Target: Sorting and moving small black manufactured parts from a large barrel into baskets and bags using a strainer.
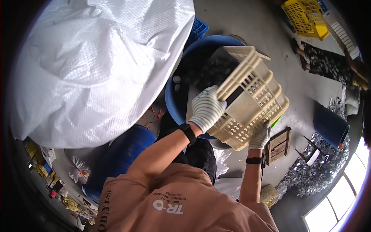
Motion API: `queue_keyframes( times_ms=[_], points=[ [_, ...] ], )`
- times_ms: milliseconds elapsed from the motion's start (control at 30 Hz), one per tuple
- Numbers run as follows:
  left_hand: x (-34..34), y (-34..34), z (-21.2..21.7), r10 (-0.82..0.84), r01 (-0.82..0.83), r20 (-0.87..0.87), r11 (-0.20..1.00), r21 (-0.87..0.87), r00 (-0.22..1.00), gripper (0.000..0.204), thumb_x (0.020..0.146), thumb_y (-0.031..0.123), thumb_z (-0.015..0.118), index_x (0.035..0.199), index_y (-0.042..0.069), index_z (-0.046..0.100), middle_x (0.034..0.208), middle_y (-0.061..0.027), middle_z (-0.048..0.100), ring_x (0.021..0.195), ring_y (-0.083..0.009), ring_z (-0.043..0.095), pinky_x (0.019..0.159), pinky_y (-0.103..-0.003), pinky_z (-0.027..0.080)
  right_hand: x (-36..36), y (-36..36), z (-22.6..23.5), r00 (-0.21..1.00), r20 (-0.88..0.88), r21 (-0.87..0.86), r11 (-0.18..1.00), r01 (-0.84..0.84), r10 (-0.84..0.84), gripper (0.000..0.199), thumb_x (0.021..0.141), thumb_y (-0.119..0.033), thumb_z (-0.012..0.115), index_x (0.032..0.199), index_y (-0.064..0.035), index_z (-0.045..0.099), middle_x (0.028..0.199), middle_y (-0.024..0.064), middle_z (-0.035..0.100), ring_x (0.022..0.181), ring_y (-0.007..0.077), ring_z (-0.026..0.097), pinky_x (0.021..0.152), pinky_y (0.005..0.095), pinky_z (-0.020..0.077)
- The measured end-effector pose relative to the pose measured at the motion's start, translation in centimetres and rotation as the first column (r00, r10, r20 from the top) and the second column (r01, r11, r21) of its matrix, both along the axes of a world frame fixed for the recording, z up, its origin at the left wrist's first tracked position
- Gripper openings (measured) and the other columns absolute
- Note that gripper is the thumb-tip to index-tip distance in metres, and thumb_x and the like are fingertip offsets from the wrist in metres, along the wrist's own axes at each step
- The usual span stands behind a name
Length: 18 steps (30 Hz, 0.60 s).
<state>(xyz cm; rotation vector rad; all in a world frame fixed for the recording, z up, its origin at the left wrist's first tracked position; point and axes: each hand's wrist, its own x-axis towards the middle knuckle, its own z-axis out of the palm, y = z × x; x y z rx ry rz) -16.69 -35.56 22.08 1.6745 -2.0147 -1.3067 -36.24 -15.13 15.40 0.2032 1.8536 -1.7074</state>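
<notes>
Hands in striped knit work gloves grip a cream slotted plastic crate (251,96) at centre frame. The left hand (207,108) has its fingers curled closed over the crate's rim on the near upper side; the right hand (260,136) clamps the lower corner, fingers wrapped around the edge. The crate is tilted steeply, its open mouth turned toward a large blue plastic tub (176,104) directly beneath and behind it.

Progress: the tub already holds a mass of small dark pieces (201,69), visible just past the crate's upper edge. Whether anything remains inside the crate cannot be told, since its interior faces away. On this evidence the emptying appears well advanced, though not confirmed complete; the crate has not been set down.

Surroundings: a bulky white woven sack (96,65) fills the upper left of the frame, pressed against the tub. A second blue drum (123,150) sits at lower left. The floor (247,27) is bare grey concrete. A yellow slotted crate (305,17) stands at upper right, a small wooden pallet-like frame (279,146) lies just right of the right hand, and a blue bucket (329,125) sits at far right beside a heap of shiny metallic pieces (320,170). Bright windows show at lower right.
</notes>
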Motion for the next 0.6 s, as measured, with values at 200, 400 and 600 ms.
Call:
queue_keyframes(
  times_ms=[200,400,600],
  points=[
    [0.3,-2.1,-3.7,-0.058,0.07,0.071,0.981,-0.182,0.996,0.026,0.07,0.019,0.076,0.087,0.007,0.06,0.086,-0.0147,0.065,0.083,-0.0357,0.064,0.072,-0.046,0.051,2.3,1.5,-9.8,0.98,0.18,-0.023,0.996,0.092,-0.086,0.063,0.089,-0.049,0.065,0.133,-0.0074,0.048,0.124,0.0102,0.054,0.113,0.0266,0.052,0.097,0.0429,0.042],
    [3.6,-2.3,-12.5,-0.011,0.03,0.276,0.997,-0.066,0.961,0.052,0.073,0.027,0.075,0.116,0.0,0.061,0.105,-0.0185,0.068,0.097,-0.0337,0.065,0.087,-0.042,0.052,5.8,-3.0,-12.8,0.998,0.064,0.044,0.999,0.025,-0.028,0.048,0.095,-0.038,0.061,0.133,-0.0108,0.046,0.113,0.0029,0.058,0.095,0.0143,0.055,0.08,0.0321,0.0489],
    [5.9,-3.5,-17.8,0.129,-0.148,0.235,0.987,0.065,0.963,0.037,0.075,0.022,0.072,0.107,0.004,0.064,0.1,-0.0194,0.069,0.097,-0.0366,0.065,0.084,-0.043,0.051,3.9,-6.7,-15.5,0.956,0.118,0.181,0.941,-0.286,0.268,0.041,0.098,-0.033,0.058,0.126,-0.0045,0.049,0.11,0.0043,0.06,0.093,0.0156,0.055,0.084,0.0296,0.0457]
  ],
)
